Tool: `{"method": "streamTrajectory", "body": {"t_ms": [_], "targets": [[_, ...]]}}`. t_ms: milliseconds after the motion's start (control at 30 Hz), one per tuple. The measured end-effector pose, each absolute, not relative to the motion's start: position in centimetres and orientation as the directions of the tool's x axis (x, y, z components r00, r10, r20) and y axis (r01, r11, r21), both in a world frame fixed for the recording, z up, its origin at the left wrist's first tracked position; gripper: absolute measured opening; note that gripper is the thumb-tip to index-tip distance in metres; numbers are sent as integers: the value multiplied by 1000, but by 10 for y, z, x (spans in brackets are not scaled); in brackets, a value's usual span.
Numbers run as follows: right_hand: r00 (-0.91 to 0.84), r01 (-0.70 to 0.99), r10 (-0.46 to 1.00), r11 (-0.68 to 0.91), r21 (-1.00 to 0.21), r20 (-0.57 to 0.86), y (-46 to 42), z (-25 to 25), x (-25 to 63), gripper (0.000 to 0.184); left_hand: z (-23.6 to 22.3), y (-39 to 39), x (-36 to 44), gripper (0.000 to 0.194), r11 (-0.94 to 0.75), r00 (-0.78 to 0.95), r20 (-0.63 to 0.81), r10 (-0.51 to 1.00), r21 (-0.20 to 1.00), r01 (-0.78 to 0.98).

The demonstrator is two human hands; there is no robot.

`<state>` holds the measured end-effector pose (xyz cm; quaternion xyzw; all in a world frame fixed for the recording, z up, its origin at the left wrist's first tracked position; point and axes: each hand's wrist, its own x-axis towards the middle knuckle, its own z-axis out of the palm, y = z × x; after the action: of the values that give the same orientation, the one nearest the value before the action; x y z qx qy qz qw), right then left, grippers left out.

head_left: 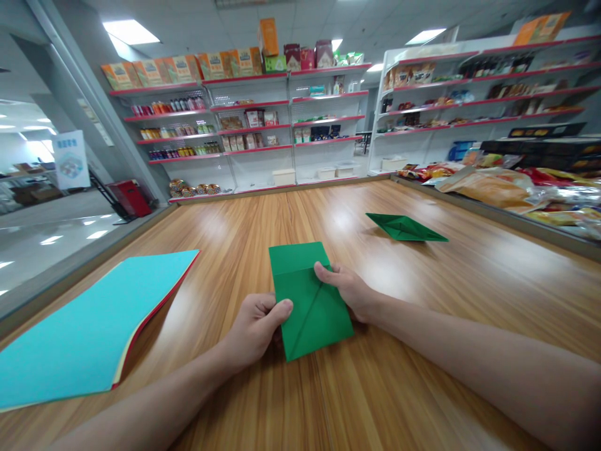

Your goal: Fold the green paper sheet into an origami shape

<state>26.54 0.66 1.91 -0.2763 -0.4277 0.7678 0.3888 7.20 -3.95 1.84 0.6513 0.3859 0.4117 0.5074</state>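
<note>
Clearly, the left hand (256, 327) and the right hand (350, 289) both grip the green paper (310, 307) — thumbs on its creased face, one at each side edge — above the wooden table (225, 250). A folded green shape (406, 228) rests beyond the right hand, and a turquoise-topped paper stack (98, 326) lies left.

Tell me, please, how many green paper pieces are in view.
2: a green sheet held by the left hand and right hand, and a folded green piece on the table beyond them. The turquoise-topped stack may hide others.
</note>
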Motion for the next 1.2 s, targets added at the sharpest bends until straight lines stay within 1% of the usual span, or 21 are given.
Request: {"method": "streamTrajectory", "body": {"t_ms": [167,267,367,600,700,833,900,967,1067,1200], "targets": [[-493,-362,860,-339,-868,-131,8,17,264,40,13,-37,70,53,-171,369,133,920,983,72],[-471,-385,872,-339,-858,-133,10,16,263,44,11,-35,69,51,-155,359,124,925,986,57],[-442,-403,888,-326,-855,-130,10,15,263,45,11,-34,68,51,-138,362,115,925,990,39],[-483,-421,869,-334,-843,-103,10,15,264,43,7,-35,66,52,-120,341,112,934,993,2],[-454,-407,888,-285,-868,-79,12,13,264,40,7,-35,66,49,-97,321,109,941,994,-53],[-413,-364,911,-174,-915,-9,15,7,265,47,14,-35,71,42,-81,230,103,968,991,-106],[-396,-342,917,-109,-933,39,15,5,265,49,17,-32,73,33,-74,206,100,974,989,-130],[-376,-288,923,-32,-957,82,15,5,265,52,17,-29,75,24,-56,222,96,970,982,-181],[-366,-206,923,43,-978,118,13,6,266,54,14,-25,76,27,-18,257,76,963,975,-221],[-411,-214,904,31,-976,119,11,9,266,56,16,-24,76,32,42,219,10,976,972,-231]]}}
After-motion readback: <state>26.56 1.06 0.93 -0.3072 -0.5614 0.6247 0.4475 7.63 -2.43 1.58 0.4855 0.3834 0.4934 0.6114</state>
